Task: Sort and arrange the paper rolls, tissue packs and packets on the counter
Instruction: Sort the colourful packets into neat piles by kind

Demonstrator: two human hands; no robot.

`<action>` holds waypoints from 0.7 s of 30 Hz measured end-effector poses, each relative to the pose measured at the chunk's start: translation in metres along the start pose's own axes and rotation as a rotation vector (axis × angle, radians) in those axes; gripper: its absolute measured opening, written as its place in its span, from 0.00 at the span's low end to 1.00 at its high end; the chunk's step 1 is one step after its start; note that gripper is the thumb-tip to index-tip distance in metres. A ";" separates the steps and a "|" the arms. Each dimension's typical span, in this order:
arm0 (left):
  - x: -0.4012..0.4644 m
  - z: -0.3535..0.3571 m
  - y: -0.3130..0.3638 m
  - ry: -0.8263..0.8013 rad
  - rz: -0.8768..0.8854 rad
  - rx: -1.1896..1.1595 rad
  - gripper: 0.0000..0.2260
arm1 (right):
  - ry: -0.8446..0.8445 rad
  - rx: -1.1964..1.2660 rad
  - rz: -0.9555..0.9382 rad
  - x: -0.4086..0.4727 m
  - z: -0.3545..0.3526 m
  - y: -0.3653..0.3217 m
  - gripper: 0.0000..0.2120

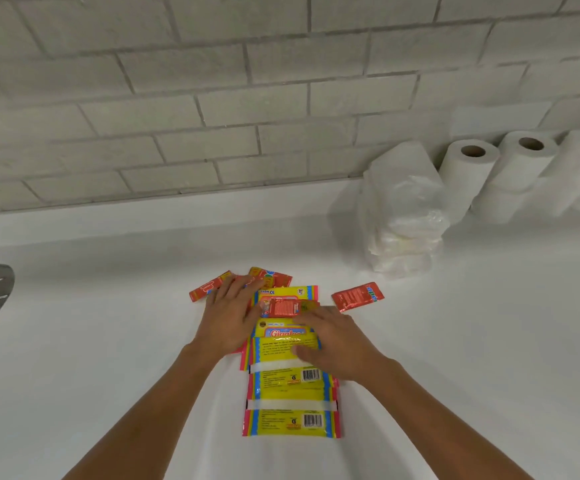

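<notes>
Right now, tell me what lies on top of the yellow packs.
On the yellow packs lies a small red packet, with the right hand beside it. The left hand hides their left edge.

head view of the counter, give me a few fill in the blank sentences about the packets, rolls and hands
1. The lone red packet lies to the ____ of the yellow packs.
2. The paper rolls stand against the tiled ____.
3. The pack nearest the camera shows a black and white ____.
4. The stack of white tissue packs stands to the ____ of the paper rolls.

Missing words: right; wall; barcode; left
</notes>
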State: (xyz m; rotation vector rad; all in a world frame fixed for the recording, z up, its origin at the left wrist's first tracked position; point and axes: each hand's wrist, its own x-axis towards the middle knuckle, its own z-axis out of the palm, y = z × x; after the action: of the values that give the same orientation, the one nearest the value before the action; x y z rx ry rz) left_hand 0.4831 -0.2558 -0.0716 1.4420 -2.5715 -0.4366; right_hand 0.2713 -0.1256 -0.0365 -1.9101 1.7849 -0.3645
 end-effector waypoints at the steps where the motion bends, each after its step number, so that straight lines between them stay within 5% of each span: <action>1: -0.006 -0.002 0.004 0.032 0.002 -0.025 0.28 | -0.055 -0.059 0.013 -0.005 0.002 0.000 0.30; 10: -0.061 0.006 0.029 0.019 -0.022 -0.164 0.17 | -0.156 -0.107 0.136 -0.004 0.004 -0.005 0.38; 21: -0.075 -0.024 0.050 0.080 -0.219 -0.676 0.07 | -0.073 0.503 0.201 -0.007 -0.030 -0.014 0.14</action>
State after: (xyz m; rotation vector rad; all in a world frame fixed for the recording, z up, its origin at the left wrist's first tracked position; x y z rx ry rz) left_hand 0.4884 -0.1712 -0.0324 1.4217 -1.9094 -1.1177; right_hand 0.2674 -0.1231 -0.0032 -1.3672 1.6268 -0.5976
